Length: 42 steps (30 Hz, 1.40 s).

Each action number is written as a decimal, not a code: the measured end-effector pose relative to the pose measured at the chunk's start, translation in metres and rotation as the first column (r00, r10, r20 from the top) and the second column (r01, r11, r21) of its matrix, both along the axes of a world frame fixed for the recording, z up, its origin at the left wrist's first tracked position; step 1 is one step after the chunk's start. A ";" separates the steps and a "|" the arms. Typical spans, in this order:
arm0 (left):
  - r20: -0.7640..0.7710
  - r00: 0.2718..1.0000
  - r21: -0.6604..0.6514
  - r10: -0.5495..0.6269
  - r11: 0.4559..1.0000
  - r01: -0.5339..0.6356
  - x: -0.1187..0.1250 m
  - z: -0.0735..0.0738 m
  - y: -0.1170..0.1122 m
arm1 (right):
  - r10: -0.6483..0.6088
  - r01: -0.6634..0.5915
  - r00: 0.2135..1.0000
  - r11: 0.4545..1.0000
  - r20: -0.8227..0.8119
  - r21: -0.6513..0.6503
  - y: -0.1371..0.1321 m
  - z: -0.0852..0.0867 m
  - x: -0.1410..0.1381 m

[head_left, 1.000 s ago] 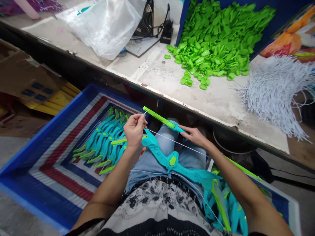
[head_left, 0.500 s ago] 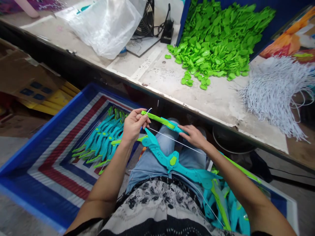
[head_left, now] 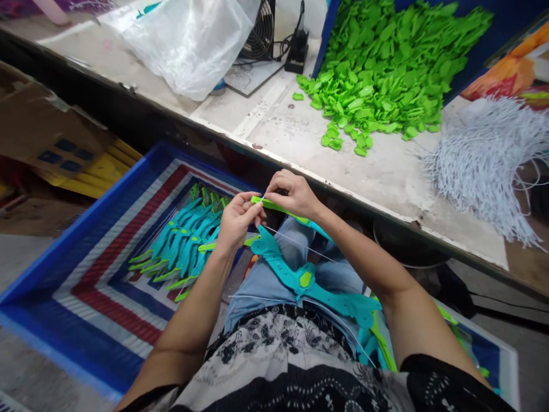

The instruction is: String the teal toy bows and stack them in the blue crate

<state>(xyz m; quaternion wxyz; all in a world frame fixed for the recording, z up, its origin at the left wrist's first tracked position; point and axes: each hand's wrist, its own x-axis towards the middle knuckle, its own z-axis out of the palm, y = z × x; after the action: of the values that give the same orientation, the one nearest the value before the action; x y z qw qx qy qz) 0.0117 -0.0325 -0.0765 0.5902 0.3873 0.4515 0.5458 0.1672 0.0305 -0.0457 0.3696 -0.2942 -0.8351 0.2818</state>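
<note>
My left hand (head_left: 241, 220) is closed round the lime-green tip of a toy bow limb (head_left: 283, 209), with white string at its end. The fingers of my right hand (head_left: 294, 195) pinch at that same tip, by the end of the string. Part of this bow's teal body shows beneath my right wrist. Across my lap lies another toy bow (head_left: 283, 276), teal with a green centre piece (head_left: 305, 278). A white string (head_left: 295, 242) runs slantwise from near my left hand over my knees.
Left of me, a blue crate (head_left: 86, 223) with a striped lining holds several finished-looking bows (head_left: 184, 234). On the worktable (head_left: 274, 129) lie a heap of green plastic pieces (head_left: 377, 86), a bundle of white strings (head_left: 484, 160), a clear plastic bag (head_left: 184, 46) and a fan (head_left: 261, 31).
My right hand has left the teal part of the held bow and moved left to the green tip, beside my left hand. The left hand still grips there.
</note>
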 end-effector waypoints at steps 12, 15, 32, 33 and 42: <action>-0.390 0.910 0.342 0.142 0.940 -0.001 0.018 -0.006 0.010 | -0.780 0.729 0.572 0.625 -0.254 -0.279 0.120 0.024 0.038; -0.175 0.985 0.109 -0.004 0.994 0.024 0.010 0.005 0.020 | -0.461 0.471 0.825 0.880 -0.327 -0.052 0.054 0.031 0.011; -0.015 0.988 -0.049 0.153 0.987 -0.154 -0.013 0.033 0.012 | -0.475 0.328 0.762 0.869 -0.440 -0.371 -0.038 -0.035 -0.053; 0.012 0.994 -0.085 0.112 0.990 -0.110 -0.015 0.032 0.013 | -0.487 0.343 0.754 0.865 -0.441 -0.368 -0.039 -0.035 -0.055; 0.007 0.998 -0.132 0.063 0.989 -0.062 -0.017 0.031 0.012 | -0.375 0.324 0.854 0.926 -0.361 -0.196 -0.044 -0.037 -0.056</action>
<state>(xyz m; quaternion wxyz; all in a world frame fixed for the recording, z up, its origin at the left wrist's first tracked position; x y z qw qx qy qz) -0.0053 -0.0206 -0.0455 0.5994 0.3302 0.4953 0.5352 0.1114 -0.0137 -0.0823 0.5544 -0.4019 -0.6567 0.3160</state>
